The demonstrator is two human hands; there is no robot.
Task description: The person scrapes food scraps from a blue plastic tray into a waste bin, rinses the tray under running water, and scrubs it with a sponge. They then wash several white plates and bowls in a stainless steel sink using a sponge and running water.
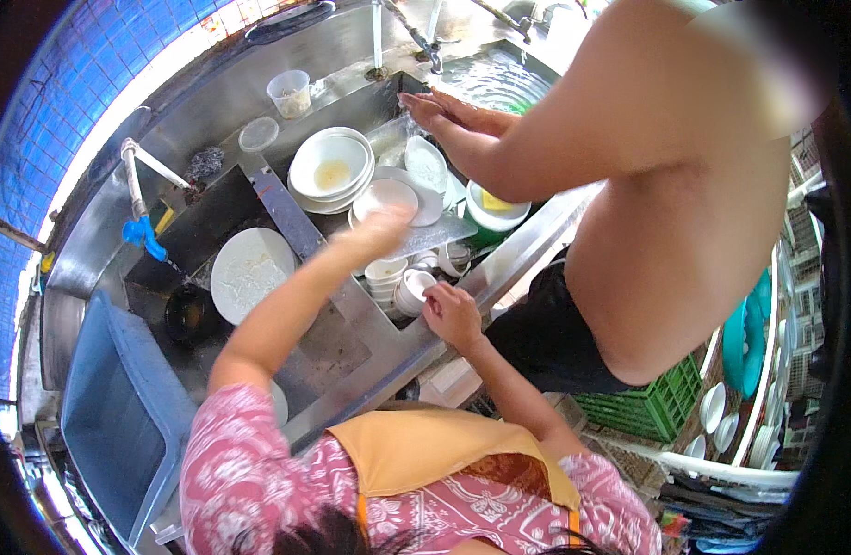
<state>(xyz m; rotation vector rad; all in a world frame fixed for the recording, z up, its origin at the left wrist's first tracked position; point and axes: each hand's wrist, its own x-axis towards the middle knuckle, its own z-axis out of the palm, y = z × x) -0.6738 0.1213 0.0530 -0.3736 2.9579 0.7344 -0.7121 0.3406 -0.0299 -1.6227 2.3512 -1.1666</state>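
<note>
My left hand, blurred, is over a small white plate and a clear plastic sheet or tray in the middle sink; whether it grips anything is unclear. My right hand has curled fingers beside the rim of a small white cup, among stacked cups; whether they hold it cannot be told. Behind the small plate stands a stack of white bowls and plates, the top bowl with yellowish residue. A white oval dish lies to its right. In the left basin a large white plate bears residue.
At right a co-worker's hands are together near a water-filled basin. A container with a yellow sponge stands below them. A blue tap runs over the left basin, above a blue plastic tub. A green crate is at right.
</note>
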